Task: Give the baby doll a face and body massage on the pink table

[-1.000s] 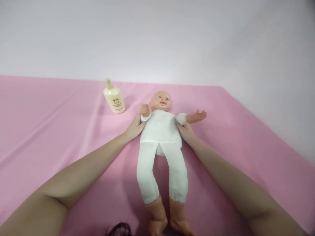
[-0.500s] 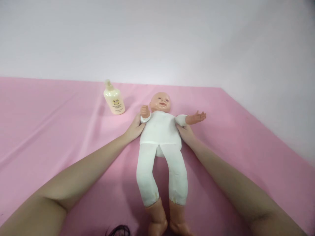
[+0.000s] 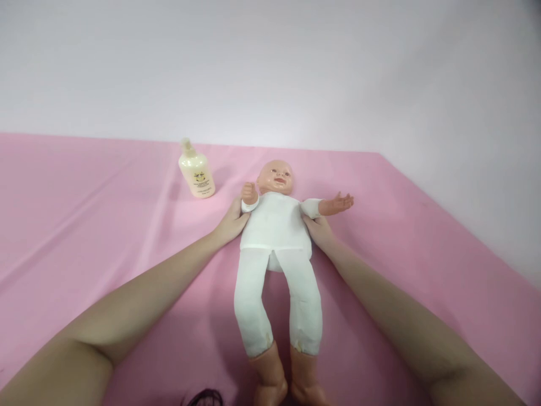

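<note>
The one camera sits on my head, looking from the table's (image 3: 422, 237) near side, forward and down along my arms (image 3: 156, 287), aimed between my left hand (image 3: 232, 221) and my right hand (image 3: 320, 228). It is near enough that both arms run out of view low down, yet takes in the table's far edge and far right corner.

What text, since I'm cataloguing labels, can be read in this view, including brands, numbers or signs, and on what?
No text is legible.
Bottle: a few lines of dark print below a small yellow-and-dark emblem, too small and blurred to read.
Doll: no lettering visible.
</note>
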Demonstrator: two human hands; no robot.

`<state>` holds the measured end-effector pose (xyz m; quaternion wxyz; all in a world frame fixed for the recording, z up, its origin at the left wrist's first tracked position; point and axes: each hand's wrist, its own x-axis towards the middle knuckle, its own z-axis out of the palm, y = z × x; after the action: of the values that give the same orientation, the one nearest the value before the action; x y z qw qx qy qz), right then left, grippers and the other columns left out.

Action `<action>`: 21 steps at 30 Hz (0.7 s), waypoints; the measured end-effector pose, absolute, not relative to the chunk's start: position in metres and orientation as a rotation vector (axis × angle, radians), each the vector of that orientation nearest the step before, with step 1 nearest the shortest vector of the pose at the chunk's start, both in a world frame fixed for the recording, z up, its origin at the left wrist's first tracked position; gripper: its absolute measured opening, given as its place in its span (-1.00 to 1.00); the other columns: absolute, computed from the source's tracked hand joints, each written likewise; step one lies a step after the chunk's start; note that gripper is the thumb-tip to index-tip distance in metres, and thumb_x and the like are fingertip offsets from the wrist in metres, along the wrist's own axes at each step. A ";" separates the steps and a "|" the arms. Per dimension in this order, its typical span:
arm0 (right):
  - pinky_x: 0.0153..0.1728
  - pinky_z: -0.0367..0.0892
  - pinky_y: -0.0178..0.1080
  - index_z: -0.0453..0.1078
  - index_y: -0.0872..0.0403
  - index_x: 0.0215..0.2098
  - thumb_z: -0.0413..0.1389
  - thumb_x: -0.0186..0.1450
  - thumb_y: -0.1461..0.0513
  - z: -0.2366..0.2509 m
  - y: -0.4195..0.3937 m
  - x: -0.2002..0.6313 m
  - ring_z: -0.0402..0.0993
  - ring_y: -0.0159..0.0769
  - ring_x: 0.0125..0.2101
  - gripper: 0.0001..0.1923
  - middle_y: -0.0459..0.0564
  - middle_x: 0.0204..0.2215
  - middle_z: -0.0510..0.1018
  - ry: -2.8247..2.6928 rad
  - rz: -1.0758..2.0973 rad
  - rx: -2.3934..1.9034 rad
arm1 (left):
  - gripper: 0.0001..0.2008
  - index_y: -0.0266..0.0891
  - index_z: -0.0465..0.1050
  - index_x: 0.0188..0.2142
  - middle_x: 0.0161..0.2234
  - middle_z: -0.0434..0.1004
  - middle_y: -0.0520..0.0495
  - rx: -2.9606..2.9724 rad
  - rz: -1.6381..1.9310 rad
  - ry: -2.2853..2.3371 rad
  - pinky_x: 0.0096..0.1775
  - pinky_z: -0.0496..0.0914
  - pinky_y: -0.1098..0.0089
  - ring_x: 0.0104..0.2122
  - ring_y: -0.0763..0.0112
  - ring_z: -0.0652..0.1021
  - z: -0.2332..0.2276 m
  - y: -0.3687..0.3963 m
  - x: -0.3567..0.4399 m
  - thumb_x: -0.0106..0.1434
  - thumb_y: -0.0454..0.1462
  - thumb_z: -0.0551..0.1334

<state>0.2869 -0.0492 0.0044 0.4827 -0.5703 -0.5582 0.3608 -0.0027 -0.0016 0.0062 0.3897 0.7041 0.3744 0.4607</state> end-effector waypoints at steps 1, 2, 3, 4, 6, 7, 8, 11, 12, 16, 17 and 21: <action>0.30 0.30 0.11 0.55 0.02 0.00 0.13 0.36 0.00 0.005 -0.049 0.287 0.51 0.03 0.19 -0.62 0.08 0.10 0.65 -1.361 0.883 -1.392 | -0.55 -0.23 0.31 0.20 0.21 0.46 -0.24 1.789 1.170 0.948 0.34 0.27 -0.06 0.24 0.03 0.45 0.006 -0.001 -0.003 0.36 -0.21 0.25; 0.29 0.31 0.11 0.55 0.02 0.00 0.13 0.36 0.00 0.005 -0.049 0.287 0.51 0.03 0.19 -0.62 0.08 0.09 0.65 -1.366 0.887 -1.393 | -0.55 -0.23 0.31 0.20 0.21 0.46 -0.24 1.791 1.167 0.944 0.34 0.27 -0.06 0.24 0.03 0.45 0.006 -0.001 -0.003 0.36 -0.22 0.24; 0.29 0.31 0.11 0.55 0.03 0.01 0.13 0.36 0.01 0.005 -0.049 0.287 0.51 0.02 0.19 -0.61 0.08 0.09 0.65 -1.371 0.890 -1.392 | -0.55 -0.23 0.31 0.20 0.22 0.46 -0.24 1.794 1.165 0.941 0.34 0.27 -0.06 0.24 0.03 0.45 0.006 -0.001 -0.003 0.36 -0.22 0.24; 0.29 0.32 0.11 0.55 0.03 0.02 0.13 0.35 0.01 0.005 -0.049 0.287 0.51 0.02 0.19 -0.60 0.08 0.09 0.65 -1.372 0.889 -1.388 | -0.55 -0.24 0.31 0.20 0.22 0.45 -0.24 1.797 1.166 0.942 0.34 0.26 -0.06 0.25 0.03 0.44 0.007 -0.001 -0.003 0.36 -0.22 0.24; 0.28 0.32 0.10 0.54 0.03 0.04 0.13 0.35 0.00 0.004 -0.048 0.287 0.51 0.02 0.18 -0.59 0.08 0.09 0.65 -1.367 0.887 -1.374 | -0.56 -0.24 0.31 0.20 0.23 0.45 -0.24 1.795 1.171 0.948 0.35 0.26 -0.06 0.26 0.02 0.43 0.007 -0.002 -0.002 0.36 -0.22 0.24; 0.28 0.32 0.10 0.54 0.03 0.05 0.13 0.35 0.00 0.004 -0.048 0.287 0.52 0.02 0.18 -0.58 0.08 0.10 0.65 -1.365 0.887 -1.369 | -0.56 -0.23 0.31 0.19 0.22 0.45 -0.24 1.791 1.170 0.953 0.35 0.26 -0.06 0.26 0.02 0.43 0.007 -0.002 -0.002 0.36 -0.22 0.24; 0.28 0.32 0.11 0.54 0.03 0.05 0.13 0.35 0.00 0.004 -0.048 0.287 0.52 0.03 0.18 -0.58 0.09 0.10 0.64 -1.366 0.886 -1.369 | -0.57 -0.23 0.31 0.19 0.21 0.46 -0.23 1.790 1.166 0.958 0.34 0.26 -0.06 0.26 0.03 0.43 0.007 -0.002 -0.002 0.36 -0.22 0.24; 0.28 0.31 0.14 0.55 0.03 0.04 0.13 0.35 0.00 0.003 -0.048 0.288 0.53 0.06 0.16 -0.59 0.10 0.08 0.65 -1.372 0.882 -1.378 | -0.55 -0.24 0.30 0.20 0.20 0.47 -0.24 1.795 1.161 0.959 0.34 0.26 -0.06 0.26 0.02 0.43 0.006 -0.002 -0.002 0.36 -0.22 0.24; 0.28 0.30 0.15 0.55 0.03 0.03 0.13 0.35 0.01 0.002 -0.048 0.288 0.53 0.07 0.17 -0.59 0.10 0.08 0.66 -1.371 0.879 -1.379 | -0.54 -0.24 0.30 0.21 0.21 0.46 -0.24 1.795 1.165 0.960 0.35 0.25 -0.06 0.26 0.02 0.43 0.006 -0.002 -0.003 0.36 -0.21 0.24; 0.29 0.31 0.15 0.55 0.02 0.02 0.13 0.35 0.01 0.001 -0.048 0.288 0.51 0.07 0.19 -0.62 0.08 0.09 0.66 -1.369 0.860 -1.381 | -0.51 -0.23 0.27 0.25 0.27 0.40 -0.25 1.775 1.165 0.954 0.36 0.23 -0.08 0.29 0.00 0.39 0.002 -0.001 -0.003 0.37 -0.19 0.24; 0.29 0.31 0.14 0.55 0.02 0.02 0.13 0.36 0.01 0.001 -0.048 0.287 0.51 0.06 0.19 -0.62 0.08 0.09 0.65 -1.368 0.855 -1.381 | -0.50 -0.23 0.26 0.26 0.28 0.39 -0.26 1.770 1.162 0.952 0.36 0.23 -0.09 0.29 0.00 0.39 0.001 0.000 -0.003 0.38 -0.18 0.24; 0.28 0.33 0.14 0.54 0.01 0.02 0.12 0.38 0.03 0.002 -0.049 0.287 0.52 0.06 0.18 -0.64 0.08 0.09 0.66 -1.377 0.848 -1.373 | -0.48 -0.21 0.25 0.28 0.25 0.42 -0.24 1.754 1.155 0.943 0.35 0.24 -0.08 0.27 0.02 0.42 -0.001 0.001 -0.004 0.38 -0.19 0.25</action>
<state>0.2867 -0.0487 0.0020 0.4884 -0.5647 -0.5665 0.3488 -0.0038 0.0012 -0.0012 0.4075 0.6959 0.3740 0.4581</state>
